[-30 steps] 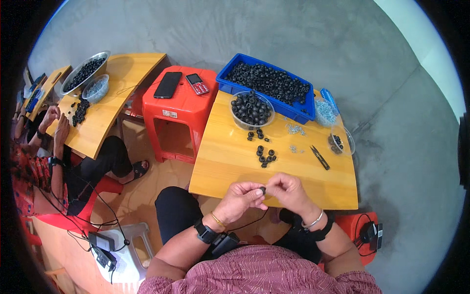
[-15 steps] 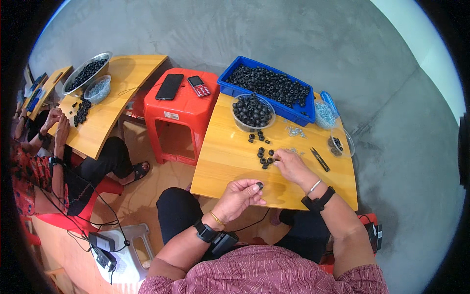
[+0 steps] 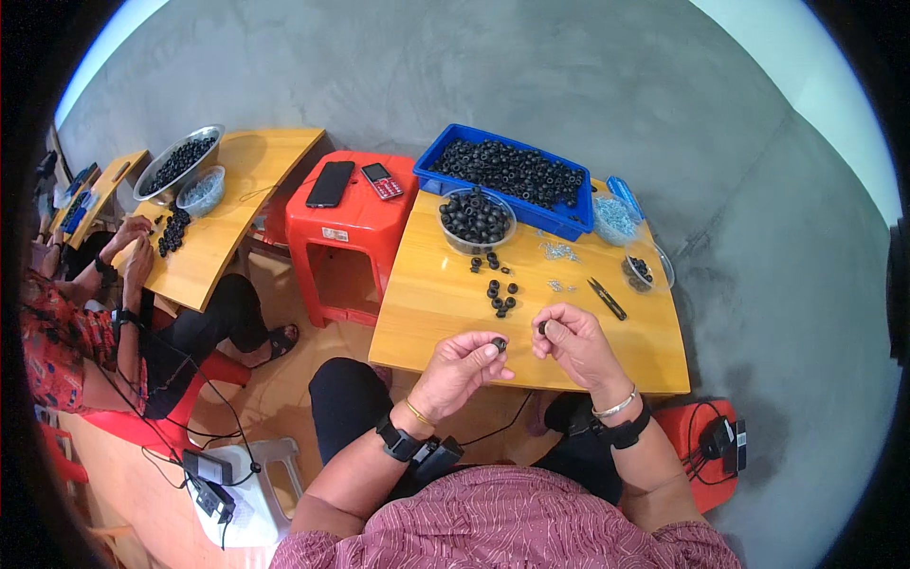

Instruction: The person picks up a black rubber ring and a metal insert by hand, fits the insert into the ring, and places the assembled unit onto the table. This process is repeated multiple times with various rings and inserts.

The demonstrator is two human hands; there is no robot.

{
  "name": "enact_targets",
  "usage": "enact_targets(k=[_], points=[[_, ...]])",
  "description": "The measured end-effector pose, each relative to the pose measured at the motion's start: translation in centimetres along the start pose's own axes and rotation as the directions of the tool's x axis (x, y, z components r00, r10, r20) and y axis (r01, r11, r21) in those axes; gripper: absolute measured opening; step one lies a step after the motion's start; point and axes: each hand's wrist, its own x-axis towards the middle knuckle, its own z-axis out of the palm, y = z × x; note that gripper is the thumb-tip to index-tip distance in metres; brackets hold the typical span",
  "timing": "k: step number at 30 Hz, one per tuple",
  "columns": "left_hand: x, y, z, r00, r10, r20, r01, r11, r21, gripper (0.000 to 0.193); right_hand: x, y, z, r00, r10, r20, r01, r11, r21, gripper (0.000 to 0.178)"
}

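- Fingers, left hand [image 3: 458, 370]: thumb and forefinger pinched on one black ring-shaped piece [image 3: 499, 343], over the near part of the wooden surface [image 3: 431, 322].
- Fingers, right hand [image 3: 578, 351]: thumb and forefinger pinched on one small dark piece [image 3: 543, 328], near the left fingers, not touching them.
- Stage, as judged: mid-work, one piece per hand, the two apart; whether either is complete cannot be told.
- Near loose group [image 3: 500, 300]: several black pieces, just beyond the left fingers.
- Far loose group [image 3: 490, 263]: a few more, farther beyond.
- Round clear tub [image 3: 470, 248]: beyond both groups, full of black pieces; done or undone, cannot tell.
- Blue tray [image 3: 536, 215]: farthest beyond the fingers, heaped with black pieces; judged the main stock left.
- Silvery bits [image 3: 559, 251]: two small scatters beyond the right fingers, unused.
- Snips [image 3: 607, 299]: right of the right fingers, lying free.
- Small clear tub [image 3: 636, 285]: farther right, some dark pieces; stage unclear.
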Motion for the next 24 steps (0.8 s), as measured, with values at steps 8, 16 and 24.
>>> enact_targets(k=[8, 16, 24], points=[[-1.1, 0.3, 3.0, 0.991, 0.020, 0.131, -0.025, 0.999, 0.034, 0.020, -2.9, -1.9, 2.2, 0.996, -0.012, 0.088, -0.003, 0.986, 0.165, 0.016], [-2.0, 0.5, 4.7, 0.992, 0.015, 0.125, -0.027, 0.995, 0.100, 0.020, -4.4, -2.6, 3.2, 0.997, -0.018, 0.079, -0.009, 0.942, 0.336, 0.014], [-2.2, 0.5, 4.8, 0.987, 0.039, 0.158, -0.055, 0.994, 0.097, 0.021, -4.4, -2.2, 3.5, 0.996, -0.064, 0.056, 0.047, 0.963, 0.267, 0.014]])
